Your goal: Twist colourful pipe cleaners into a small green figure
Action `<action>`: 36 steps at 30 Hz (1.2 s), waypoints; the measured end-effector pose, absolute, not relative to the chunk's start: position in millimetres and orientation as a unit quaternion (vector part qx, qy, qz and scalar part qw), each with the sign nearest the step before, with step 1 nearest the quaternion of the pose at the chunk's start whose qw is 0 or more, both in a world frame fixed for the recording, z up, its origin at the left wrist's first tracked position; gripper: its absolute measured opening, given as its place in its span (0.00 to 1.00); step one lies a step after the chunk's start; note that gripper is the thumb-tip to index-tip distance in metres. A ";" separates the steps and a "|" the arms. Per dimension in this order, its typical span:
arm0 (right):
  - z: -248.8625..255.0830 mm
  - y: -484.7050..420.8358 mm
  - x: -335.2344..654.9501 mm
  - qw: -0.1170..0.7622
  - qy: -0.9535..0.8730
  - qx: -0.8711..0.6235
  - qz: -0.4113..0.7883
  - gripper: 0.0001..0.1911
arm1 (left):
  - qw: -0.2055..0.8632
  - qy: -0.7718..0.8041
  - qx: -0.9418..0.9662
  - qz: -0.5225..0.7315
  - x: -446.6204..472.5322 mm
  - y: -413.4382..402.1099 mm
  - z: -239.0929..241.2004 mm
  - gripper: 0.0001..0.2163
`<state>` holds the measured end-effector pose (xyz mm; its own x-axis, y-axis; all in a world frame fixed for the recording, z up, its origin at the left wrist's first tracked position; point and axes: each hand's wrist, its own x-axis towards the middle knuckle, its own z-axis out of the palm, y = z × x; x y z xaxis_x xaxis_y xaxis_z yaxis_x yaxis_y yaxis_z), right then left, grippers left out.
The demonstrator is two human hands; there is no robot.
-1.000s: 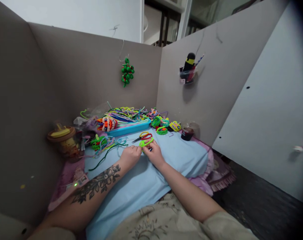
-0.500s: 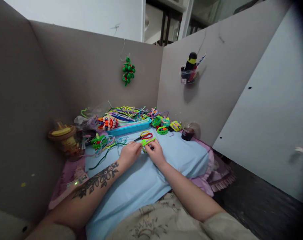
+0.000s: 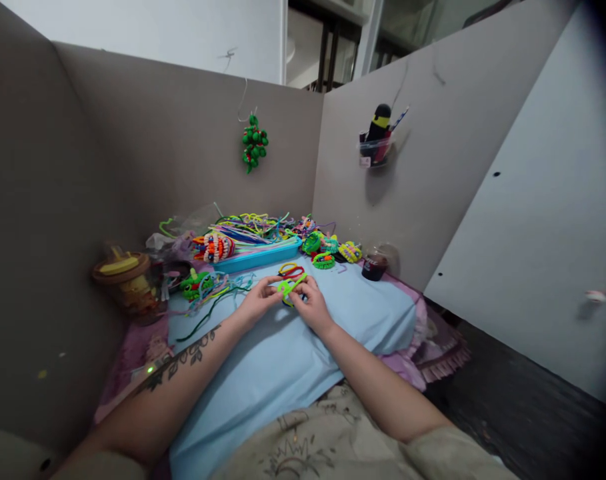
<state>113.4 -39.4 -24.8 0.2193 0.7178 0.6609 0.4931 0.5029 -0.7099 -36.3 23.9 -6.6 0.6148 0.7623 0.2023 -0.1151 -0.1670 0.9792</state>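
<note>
Between my two hands is a small bright green pipe-cleaner piece, with a darker bit under it that I cannot make out. My left hand pinches its left side with the fingertips. On the other side, the fingers of my right hand are closed on its right end. Just behind the piece lie scissors with red and yellow handles; my left hand partly hides their blades. Loose pipe cleaners, one of them dark green, spread over the light blue cloth left of my left hand.
A blue tray piled with pipe cleaners stands at the back. Around it sit a striped orange figure, a green figure and several finished pieces. A lidded cup is left, a dark cup right. Grey partitions enclose the table.
My left hand has turned and its fingers have shifted along the green piece, covering more of the scissors' blades. My right hand has stayed nearly in place.
</note>
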 end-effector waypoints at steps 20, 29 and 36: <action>-31.5 -30.2 129.1 0.627 -0.561 -0.538 0.045 0.08 | 0.618 0.281 0.622 0.391 -30.8 17.3 -7.4 0.23; -33.0 -33.3 125.9 0.616 -0.595 -0.517 0.012 0.07 | 0.556 0.323 0.602 0.474 -27.8 20.7 -22.7 0.22; -37.6 -28.5 125.5 0.623 -0.578 -0.514 0.119 0.06 | 0.530 0.276 0.647 0.473 -24.6 21.7 -36.3 0.19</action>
<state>125.5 -28.5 -37.6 0.3034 0.7419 0.5980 0.4463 0.4438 -0.7771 -24.6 21.7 -36.3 0.3998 0.8586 0.3208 -0.1454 -0.2861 0.9471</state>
